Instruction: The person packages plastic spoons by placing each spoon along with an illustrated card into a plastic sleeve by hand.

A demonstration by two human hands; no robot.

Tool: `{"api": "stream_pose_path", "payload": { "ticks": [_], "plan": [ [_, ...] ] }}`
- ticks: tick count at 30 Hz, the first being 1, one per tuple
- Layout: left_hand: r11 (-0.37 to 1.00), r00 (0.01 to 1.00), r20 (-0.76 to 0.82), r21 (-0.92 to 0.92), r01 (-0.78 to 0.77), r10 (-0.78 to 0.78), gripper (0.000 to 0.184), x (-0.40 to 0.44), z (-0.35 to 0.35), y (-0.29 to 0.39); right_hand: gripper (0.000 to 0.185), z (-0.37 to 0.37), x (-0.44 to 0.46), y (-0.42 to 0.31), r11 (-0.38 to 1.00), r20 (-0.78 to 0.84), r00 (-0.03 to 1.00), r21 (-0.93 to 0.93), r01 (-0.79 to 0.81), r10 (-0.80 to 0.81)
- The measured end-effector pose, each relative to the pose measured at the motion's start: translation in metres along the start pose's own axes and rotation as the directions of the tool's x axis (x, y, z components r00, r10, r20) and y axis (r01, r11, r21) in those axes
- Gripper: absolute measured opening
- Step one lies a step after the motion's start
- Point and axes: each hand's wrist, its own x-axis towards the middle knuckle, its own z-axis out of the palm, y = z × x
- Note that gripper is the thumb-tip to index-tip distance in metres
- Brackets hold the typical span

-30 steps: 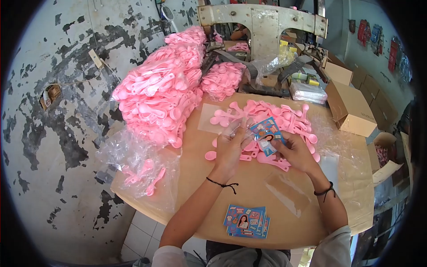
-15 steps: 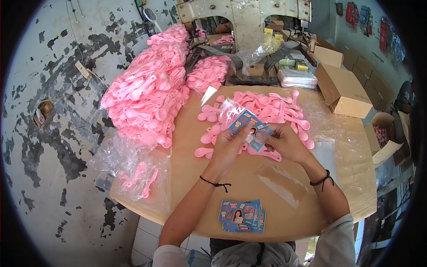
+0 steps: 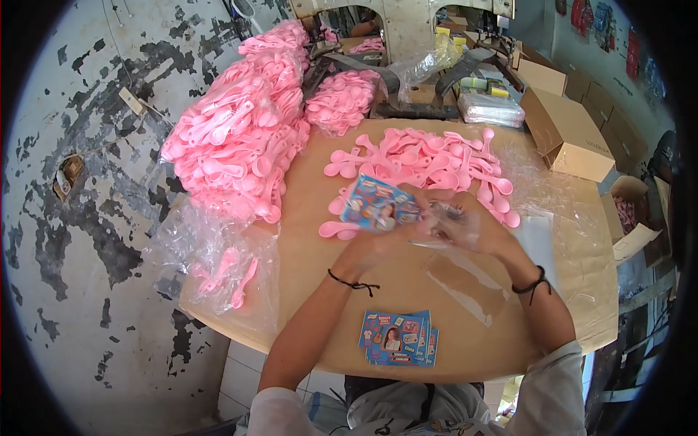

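Note:
Both hands meet above the near edge of a heap of pink plastic spoons. My left hand is closed on a blue printed card with small pictures on it. My right hand is closed at the card's right end, with a clear plastic bag at its fingers. Motion blurs these fingers, and I cannot tell how much of the card lies inside the plastic. A small stack of similar blue cards rests at the table's front edge.
Large clear bags of pink spoons pile up at the left, beside a peeling wall. A loose plastic bag with several spoons lies in front. Behind stands a metal machine. Cardboard boxes and plastic packs stand at the right.
The card has swung left and turned in my left hand. The clear plastic has shifted from the card's upper left to my right hand. The view has tilted slightly down.

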Motion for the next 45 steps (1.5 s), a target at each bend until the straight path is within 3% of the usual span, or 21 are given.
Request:
{"api": "stream_pose_path", "payload": {
  "ticks": [1, 2, 4, 5, 8, 11, 14, 17, 20, 26, 28, 29, 33, 35, 37, 38, 39, 40, 42, 44, 45],
  "plan": [
    [1.0, 1.0, -0.017, -0.013, 0.004, -0.004, 0.034, -0.002, -0.005, 0.003, 0.031, -0.003, -0.002, -0.006, 0.998, 0.056, 0.998, -0.048, -0.034, 0.037],
    [0.998, 0.995, -0.097, -0.057, -0.031, 0.025, 0.033, -0.002, -0.008, 0.008, 0.031, -0.008, -0.001, -0.004, 0.959, 0.09, 0.996, -0.283, 0.024, 0.002],
    [0.985, 0.977, -0.196, -0.132, -0.114, 0.087, 0.033, 0.004, -0.013, 0.013, 0.032, -0.024, -0.003, 0.005, 0.711, 0.178, 0.983, -0.685, 0.157, -0.046],
    [0.973, 0.969, -0.213, -0.165, -0.158, 0.121, 0.034, 0.008, -0.016, 0.015, 0.03, -0.026, -0.005, 0.016, 0.659, 0.174, 0.985, -0.741, 0.131, 0.0],
    [0.947, 0.953, -0.261, -0.236, -0.219, 0.155, 0.036, 0.011, -0.013, 0.016, 0.024, -0.006, -0.002, 0.052, 0.393, 0.056, 0.997, -0.916, 0.075, -0.06],
    [0.941, 0.946, -0.289, -0.253, -0.225, 0.149, 0.037, 0.011, -0.008, 0.018, 0.019, -0.007, -0.003, 0.044, 0.338, 0.063, 0.959, -0.928, 0.158, -0.275],
    [0.932, 0.94, -0.307, -0.273, -0.239, 0.152, 0.038, 0.013, -0.014, 0.017, 0.019, -0.032, 0.0, 0.033, 0.709, 0.057, 0.987, -0.69, 0.146, -0.149],
    [0.913, 0.935, -0.316, -0.314, -0.261, 0.159, 0.039, 0.013, -0.019, 0.018, 0.018, -0.047, -0.007, -0.016, 0.903, -0.04, 0.999, -0.43, -0.002, -0.017],
    [0.905, 0.943, -0.292, -0.34, -0.258, 0.159, 0.041, 0.012, -0.017, 0.015, 0.017, -0.056, -0.008, -0.03, 0.937, -0.081, 0.98, -0.317, 0.15, -0.184],
    [0.886, 0.978, -0.195, -0.438, -0.15, 0.069, 0.057, 0.011, 0.002, -0.006, 0.022, -0.013, -0.016, -0.042, 0.945, -0.124, 0.978, -0.304, 0.125, -0.17],
    [0.889, 0.992, -0.117, -0.449, -0.089, 0.041, 0.065, 0.01, 0.009, -0.01, 0.021, -0.005, -0.02, -0.051, 0.947, -0.064, 0.984, -0.289, 0.14, -0.165],
    [0.896, 0.997, -0.069, -0.441, -0.055, 0.027, 0.069, 0.009, 0.012, -0.01, 0.015, -0.003, -0.019, -0.054, 0.95, -0.168, 0.967, -0.278, 0.14, -0.192],
    [0.845, 0.999, -0.01, -0.533, 0.036, -0.049, 0.067, 0.017, 0.004, -0.014, 0.011, -0.034, -0.033, -0.08, 0.803, -0.351, 0.797, -0.536, 0.26, -0.492],
    [0.981, 0.989, -0.148, -0.193, -0.002, -0.027, 0.079, 0.016, -0.006, -0.015, 0.012, -0.047, -0.042, -0.095, 0.7, -0.409, 0.652, -0.659, 0.273, -0.639],
    [0.998, 0.972, -0.236, 0.062, -0.009, 0.024, 0.089, 0.018, -0.004, -0.011, 0.011, -0.042, -0.038, -0.084, 0.75, -0.386, 0.764, -0.635, 0.187, -0.517],
    [0.955, 0.981, -0.161, 0.291, -0.059, 0.109, 0.088, 0.015, 0.003, -0.011, 0.011, -0.038, -0.038, -0.082, 0.771, -0.38, 0.81, -0.622, 0.132, -0.446],
    [0.853, 0.982, -0.058, 0.506, -0.125, 0.178, 0.087, 0.013, 0.008, -0.011, 0.012, -0.03, -0.038, -0.095, 0.71, -0.346, 0.907, -0.7, -0.079, -0.239],
    [0.693, 0.973, 0.069, 0.69, -0.207, 0.221, 0.086, 0.012, 0.015, -0.007, 0.013, -0.028, -0.035, -0.088, 0.696, -0.32, 0.908, -0.716, -0.044, -0.271],
    [0.83, 0.994, 0.009, 0.549, -0.096, 0.109, 0.081, 0.006, 0.042, -0.002, 0.015, -0.021, -0.022, -0.067, 0.662, -0.247, 0.907, -0.748, 0.046, -0.341],
    [0.835, 0.999, -0.044, 0.55, 0.024, 0.0, 0.072, 0.006, 0.048, -0.01, 0.019, -0.018, -0.02, -0.067, 0.775, -0.286, 0.921, -0.631, 0.025, -0.263],
    [0.803, 0.995, -0.059, 0.595, -0.034, 0.086, 0.057, 0.01, 0.048, -0.013, 0.021, -0.018, -0.018, -0.068, 0.821, -0.303, 0.926, -0.57, 0.015, -0.227]
  ]
}}
